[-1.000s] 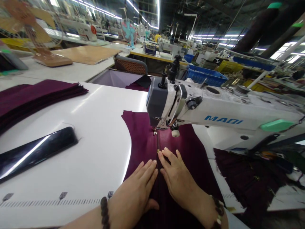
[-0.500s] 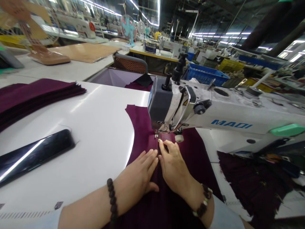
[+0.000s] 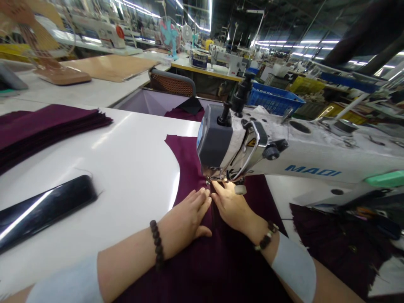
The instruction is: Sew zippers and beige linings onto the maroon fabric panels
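Observation:
A maroon fabric piece [image 3: 189, 164] lies under the presser foot [image 3: 208, 181] of a white and grey sewing machine [image 3: 303, 155]. My left hand [image 3: 192, 210] rests flat on the fabric, just in front and to the left of the foot, fingers stretched out and thumb apart. Close beside the foot on the right, my right hand [image 3: 232, 204] lies on the fabric with its index finger extended toward the needle area. Part of its fingers is hidden below the machine head. A dark seam line runs between the two hands.
A stack of maroon pieces [image 3: 50, 126] and a black phone-like slab [image 3: 47, 210] lie on the left of the white table [image 3: 135, 168]. More dark maroon cloth [image 3: 334, 248] lies at the right. A blue crate [image 3: 274, 99] stands behind the machine.
Both hands have moved slightly forward with the fabric toward the machine. The right hand's fingers have gone from bent on a small gold-coloured piece to stretched out beside the foot.

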Action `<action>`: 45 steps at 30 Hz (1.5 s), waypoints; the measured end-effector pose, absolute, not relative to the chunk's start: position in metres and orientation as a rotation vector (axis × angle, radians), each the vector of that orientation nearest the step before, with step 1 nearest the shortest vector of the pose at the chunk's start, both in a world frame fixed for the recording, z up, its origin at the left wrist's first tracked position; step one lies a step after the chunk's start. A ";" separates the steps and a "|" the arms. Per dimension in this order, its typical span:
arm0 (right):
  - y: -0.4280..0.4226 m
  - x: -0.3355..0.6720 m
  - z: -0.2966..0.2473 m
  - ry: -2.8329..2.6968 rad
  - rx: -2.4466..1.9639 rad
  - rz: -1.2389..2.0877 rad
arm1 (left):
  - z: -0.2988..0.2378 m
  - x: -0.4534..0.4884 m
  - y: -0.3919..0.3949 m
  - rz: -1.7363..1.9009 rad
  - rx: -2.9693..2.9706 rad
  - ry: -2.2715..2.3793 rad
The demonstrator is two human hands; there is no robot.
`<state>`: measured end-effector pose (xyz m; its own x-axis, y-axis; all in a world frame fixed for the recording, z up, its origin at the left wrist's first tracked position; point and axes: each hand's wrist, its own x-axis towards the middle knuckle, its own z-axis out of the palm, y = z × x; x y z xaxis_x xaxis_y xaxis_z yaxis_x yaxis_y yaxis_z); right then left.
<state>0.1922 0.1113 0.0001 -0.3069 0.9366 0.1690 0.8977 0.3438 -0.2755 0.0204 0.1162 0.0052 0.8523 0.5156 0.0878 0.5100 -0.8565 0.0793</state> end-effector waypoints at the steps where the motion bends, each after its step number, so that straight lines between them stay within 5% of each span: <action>1: 0.110 0.193 0.001 -2.307 -1.631 0.198 | 0.005 0.020 0.115 0.164 2.972 0.821; 12: 0.042 0.194 0.006 -2.463 -1.724 0.173 | 0.009 0.008 0.068 0.230 3.050 0.725; 45: 0.108 0.209 0.007 -2.442 -1.603 0.249 | 0.000 0.004 0.134 0.278 2.878 0.657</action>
